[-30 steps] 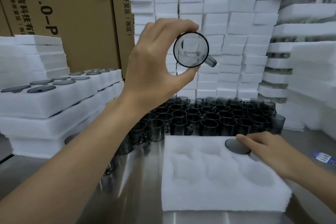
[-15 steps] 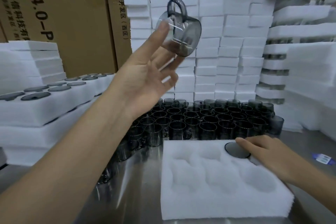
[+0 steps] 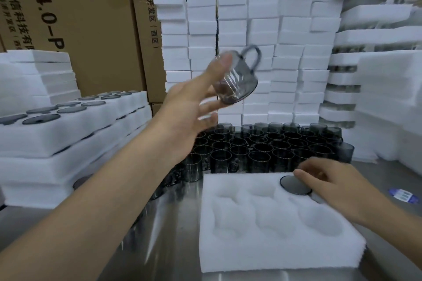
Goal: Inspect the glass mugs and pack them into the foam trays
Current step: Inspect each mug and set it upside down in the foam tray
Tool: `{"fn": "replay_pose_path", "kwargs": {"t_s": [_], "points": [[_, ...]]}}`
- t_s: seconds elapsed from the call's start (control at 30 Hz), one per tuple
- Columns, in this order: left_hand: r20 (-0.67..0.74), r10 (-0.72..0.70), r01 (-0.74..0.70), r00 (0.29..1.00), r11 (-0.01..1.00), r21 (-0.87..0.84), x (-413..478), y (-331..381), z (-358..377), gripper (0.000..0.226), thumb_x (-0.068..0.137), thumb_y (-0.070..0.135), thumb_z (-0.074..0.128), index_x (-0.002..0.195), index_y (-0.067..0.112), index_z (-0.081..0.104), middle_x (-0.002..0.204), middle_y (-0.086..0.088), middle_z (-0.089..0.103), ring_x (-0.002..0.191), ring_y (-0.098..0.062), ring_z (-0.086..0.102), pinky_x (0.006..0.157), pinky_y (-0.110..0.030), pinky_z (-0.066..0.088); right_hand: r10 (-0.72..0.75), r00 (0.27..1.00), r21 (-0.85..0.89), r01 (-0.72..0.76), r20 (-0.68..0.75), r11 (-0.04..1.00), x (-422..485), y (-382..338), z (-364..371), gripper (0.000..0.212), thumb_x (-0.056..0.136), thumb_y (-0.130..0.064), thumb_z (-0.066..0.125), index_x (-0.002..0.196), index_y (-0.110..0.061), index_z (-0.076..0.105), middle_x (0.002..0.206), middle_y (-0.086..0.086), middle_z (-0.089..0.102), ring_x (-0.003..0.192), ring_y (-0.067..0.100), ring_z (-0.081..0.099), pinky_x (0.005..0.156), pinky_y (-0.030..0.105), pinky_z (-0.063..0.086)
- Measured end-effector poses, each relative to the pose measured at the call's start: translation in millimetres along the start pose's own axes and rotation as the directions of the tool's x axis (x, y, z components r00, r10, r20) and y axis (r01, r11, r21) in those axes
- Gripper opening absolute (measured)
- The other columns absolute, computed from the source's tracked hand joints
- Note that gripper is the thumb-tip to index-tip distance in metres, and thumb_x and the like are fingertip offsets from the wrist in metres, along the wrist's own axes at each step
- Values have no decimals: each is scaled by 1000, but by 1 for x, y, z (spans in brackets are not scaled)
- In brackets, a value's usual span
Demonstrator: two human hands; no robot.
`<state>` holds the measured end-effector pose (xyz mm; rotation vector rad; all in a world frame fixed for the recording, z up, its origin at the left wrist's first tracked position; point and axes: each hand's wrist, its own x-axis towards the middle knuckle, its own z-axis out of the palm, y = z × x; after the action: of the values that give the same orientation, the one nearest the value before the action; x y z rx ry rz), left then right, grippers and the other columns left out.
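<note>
While the left hand (image 3: 189, 118) was raised above the counter (image 3: 173, 246), it pinched one tilted mug (image 3: 239, 82) between thumb and fingertips, handle up, other fingers spread, right hand (image 3: 331, 180) resting loose-fingered on one packed mug (image 3: 295, 186), far-right pocket of a six-pocket foam tray (image 3: 274, 253), five pockets empty.

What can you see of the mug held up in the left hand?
The mug is smoky grey see-through glass with a loop handle. It hangs in the air on its side, handle up, one round end facing down-right. The left hand pinches it, thumb on top, fingers behind.
</note>
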<state>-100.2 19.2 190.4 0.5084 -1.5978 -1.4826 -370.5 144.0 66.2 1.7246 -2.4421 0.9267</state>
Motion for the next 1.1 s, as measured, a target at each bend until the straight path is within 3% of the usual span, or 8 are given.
{"fn": "replay_pose_path", "kwargs": {"t_s": [0.1,0.23,0.4,0.57,0.7,0.77,0.93,1.1], "points": [[-159,210,-178,965,964,196,-1,-5,2,53,65,65,85,107,32,84,100,13,76,86,-2,70,81,-31,47,-100,981,-108,83,-163,991,-3,-8,-3,23,92,-61,54,108,-47,65,96,-27,64,91,-5,60,79,37,57],[-157,233,-198,960,957,212,0,-12,2,60,62,58,88,111,24,81,91,0,64,78,-5,67,77,-25,49,-213,931,-65,203,-296,977,-11,-24,-3,41,91,-66,56,128,-47,61,104,-31,59,98,-9,58,76,32,56],[-54,204,-184,977,948,260,-16,-56,19,61,58,59,87,102,18,81,73,0,48,64,-5,54,61,-12,45,-354,798,54,432,-488,900,-28,-59,-1,83,86,-61,74,158,-49,34,139,-30,44,116,-4,55,84,26,51],[21,137,-138,990,971,195,-28,-83,30,60,65,60,90,102,13,83,75,-3,47,66,-6,51,59,-13,43,-560,641,-166,569,-524,806,-33,-68,-2,53,93,-44,75,140,-23,65,128,-8,64,116,13,60,98,27,50],[148,142,-171,979,963,207,-39,-94,9,59,72,49,90,123,23,77,101,4,76,87,-9,70,70,-24,57,-541,695,-69,583,-473,810,-33,-66,-3,52,96,-48,70,140,-21,62,122,-13,63,113,8,59,98,20,47],[229,164,-226,959,934,276,-49,-99,-2,62,75,38,94,133,33,72,117,2,76,99,-16,74,75,-32,62,-546,749,17,595,-376,804,-33,-65,-3,61,95,-50,72,148,-24,57,126,-14,59,118,5,58,100,22,48],[133,297,-325,946,848,419,-58,-110,-4,55,82,16,93,130,27,69,118,3,74,106,-21,72,73,-30,58,-569,771,72,609,-286,790,-33,-63,2,58,90,-42,76,144,-27,62,128,-14,59,120,5,60,97,20,50],[192,550,-537,813,578,615,-64,-102,-3,53,81,28,88,129,24,66,124,12,64,119,-19,63,81,-24,50,-536,794,78,577,-288,813,-32,-58,2,65,91,-37,76,150,-33,51,134,-20,59,127,6,59,101,36,54]]}}
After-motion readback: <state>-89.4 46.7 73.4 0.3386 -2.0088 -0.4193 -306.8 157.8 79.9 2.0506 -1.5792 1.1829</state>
